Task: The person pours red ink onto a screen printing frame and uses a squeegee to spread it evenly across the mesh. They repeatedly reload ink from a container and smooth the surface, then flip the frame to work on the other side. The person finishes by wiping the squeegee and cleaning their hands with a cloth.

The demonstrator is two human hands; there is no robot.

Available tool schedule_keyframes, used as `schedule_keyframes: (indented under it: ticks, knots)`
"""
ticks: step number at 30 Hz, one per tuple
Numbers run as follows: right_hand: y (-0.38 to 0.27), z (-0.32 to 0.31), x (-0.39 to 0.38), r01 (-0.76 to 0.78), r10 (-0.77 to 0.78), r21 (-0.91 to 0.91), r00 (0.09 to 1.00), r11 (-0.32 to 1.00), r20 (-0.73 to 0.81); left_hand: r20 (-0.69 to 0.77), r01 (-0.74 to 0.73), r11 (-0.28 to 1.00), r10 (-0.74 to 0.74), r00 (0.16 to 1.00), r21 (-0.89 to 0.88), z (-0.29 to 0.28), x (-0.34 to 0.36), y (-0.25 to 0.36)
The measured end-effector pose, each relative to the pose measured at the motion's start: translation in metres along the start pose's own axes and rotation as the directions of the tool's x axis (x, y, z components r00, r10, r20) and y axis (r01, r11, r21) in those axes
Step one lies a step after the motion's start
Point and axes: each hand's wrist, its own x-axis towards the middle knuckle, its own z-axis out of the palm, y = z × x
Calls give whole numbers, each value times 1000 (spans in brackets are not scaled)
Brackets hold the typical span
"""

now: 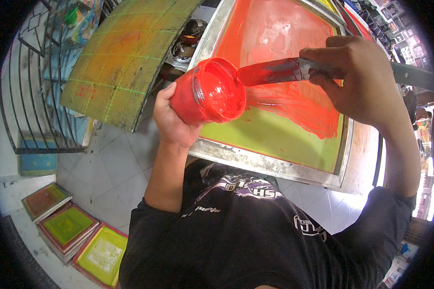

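My left hand (176, 118) is wrapped round a tilted, open jar (183, 98) of bright red ink (219, 91). In my right hand (361, 77) is a flat spatula (275, 71), its blade coated in red and touching the jar's rim. Below both hands lies a screen-printing frame (270, 161) with a metal border. Red ink (304, 108) is smeared over most of its mesh, while the near strip (284, 142) shows yellow-green. A grey flat bar (412, 77) shows beyond my right hand; whether it belongs to the spatula I cannot tell.
A large, stained olive board (115, 53) with bright green lines stands left of the frame. Black metal bars (21, 106) run along the far left. Several smaller framed screens (67, 224) lie on the lower left. Grey tiles (113, 168) cover the floor.
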Motion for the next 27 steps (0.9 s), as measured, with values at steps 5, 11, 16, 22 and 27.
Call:
schedule_keyframes:
  ticks: [5, 11, 16, 22, 27]
  knots:
    - [-2, -6, 0, 65, -72, -206, 997, 976, -30, -81, -7, 999, 10, 997, 33, 5, 1, -5]
    - [23, 9, -11, -21, 58, 266, 990, 964, -131, -118, -62, 998, 64, 991, 22, 11, 3, -4]
    - [27, 47, -19, 204, -109, 166, 885, 965, -452, -66, -42, 994, 36, 997, -96, 19, 1, -10]
    - [26, 64, -27, 315, -420, -279, 727, 907, -544, -60, -11, 997, 7, 998, -75, 19, -3, -5]
    - [29, 52, -37, 266, -361, -250, 775, 931, -519, 85, 6, 988, 7, 996, -152, 11, -2, 0]
